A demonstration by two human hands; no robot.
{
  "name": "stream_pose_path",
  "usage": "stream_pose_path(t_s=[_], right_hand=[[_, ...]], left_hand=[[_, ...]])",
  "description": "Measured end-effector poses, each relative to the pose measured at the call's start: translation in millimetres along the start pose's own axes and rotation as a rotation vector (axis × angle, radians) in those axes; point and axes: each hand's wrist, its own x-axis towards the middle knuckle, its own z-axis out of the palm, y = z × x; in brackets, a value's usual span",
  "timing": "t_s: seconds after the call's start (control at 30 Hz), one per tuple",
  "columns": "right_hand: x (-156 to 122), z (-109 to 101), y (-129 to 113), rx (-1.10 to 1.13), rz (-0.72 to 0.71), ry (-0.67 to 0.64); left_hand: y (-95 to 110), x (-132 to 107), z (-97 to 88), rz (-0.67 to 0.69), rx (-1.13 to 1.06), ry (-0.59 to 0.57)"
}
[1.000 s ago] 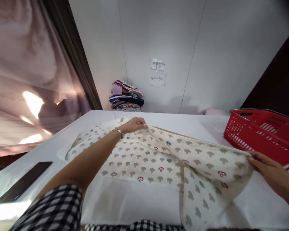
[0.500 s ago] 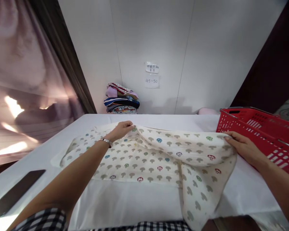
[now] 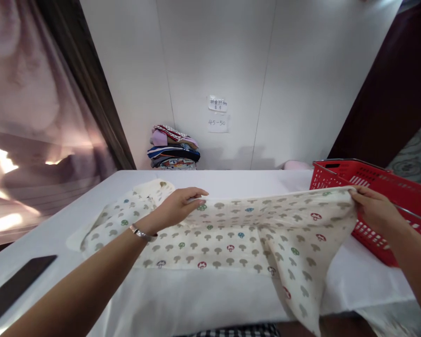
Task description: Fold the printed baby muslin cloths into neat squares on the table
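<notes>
A cream garment printed with small mushrooms [image 3: 231,229] lies spread across the white table [image 3: 182,299], part of it hanging over the near edge. My left hand [image 3: 177,206], with a watch at the wrist, pinches the garment's far edge near the middle. My right hand [image 3: 373,210] grips the garment's right end and holds it lifted off the table, in front of the red basket [image 3: 400,196].
A stack of folded clothes [image 3: 173,147] sits at the back against the white wall, below two paper notes [image 3: 217,114]. A dark flat object [image 3: 17,288] lies at the table's left edge. A pinkish curtain [image 3: 31,107] hangs on the left.
My right hand has raised the garment's right end and carried it away from me and to the right, toward the basket. My left hand has stayed on the far edge, and the cloth between them is stretched flatter.
</notes>
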Motion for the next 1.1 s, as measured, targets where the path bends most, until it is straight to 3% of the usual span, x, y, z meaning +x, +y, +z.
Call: stream_pose_path(t_s=[0.23,0.57,0.97,1.1], right_hand=[[-9.3,1.7,-8.3,-0.040,-0.048,0.096],[-16.1,-20.2,13.2,-0.196,0.005,-0.160],[-28.7,-14.8,15.9,-0.094,0.012,-0.398],[-28.8,-12.4,22.3,-0.116,-0.041,-0.405]], left_hand=[[-13.8,-17.8,16.8,0.033,0.244,-0.118],[-28.1,-34.5,34.3,0.013,0.232,-0.083],[-47.0,-31.8,35.6,-0.071,0.150,-0.111],[-55.9,-28.8,36.0,-0.098,0.126,-0.109]])
